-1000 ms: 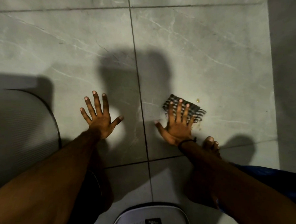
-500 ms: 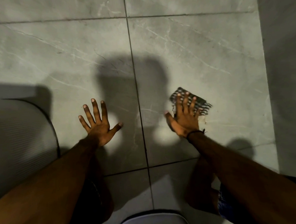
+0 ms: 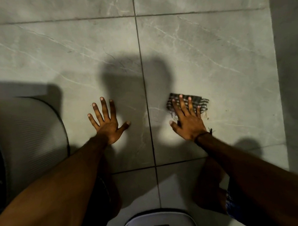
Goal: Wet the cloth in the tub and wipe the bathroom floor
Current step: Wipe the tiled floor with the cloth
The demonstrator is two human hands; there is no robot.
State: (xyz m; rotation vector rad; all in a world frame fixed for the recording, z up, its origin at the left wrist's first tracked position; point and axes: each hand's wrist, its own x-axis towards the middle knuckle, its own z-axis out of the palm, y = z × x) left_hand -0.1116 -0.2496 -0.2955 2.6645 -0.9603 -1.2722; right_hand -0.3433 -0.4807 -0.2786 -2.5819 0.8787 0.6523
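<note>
Wiping step: right hand [image 3: 189, 121] presses flat, fingers spread, on the checked cloth [image 3: 197, 102] at centre right (unclenched); left hand [image 3: 108, 124] braces open on the tiled floor [image 3: 75, 53]; next, likely a sweeping push.

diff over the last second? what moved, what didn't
The right hand, pressed flat on the small black-and-white checked cloth, slid it slightly right across the grey marble-look floor tile, away from the grout line; net shift is small. The left hand stayed splayed flat on the tile. Nothing was picked up or released.
</note>
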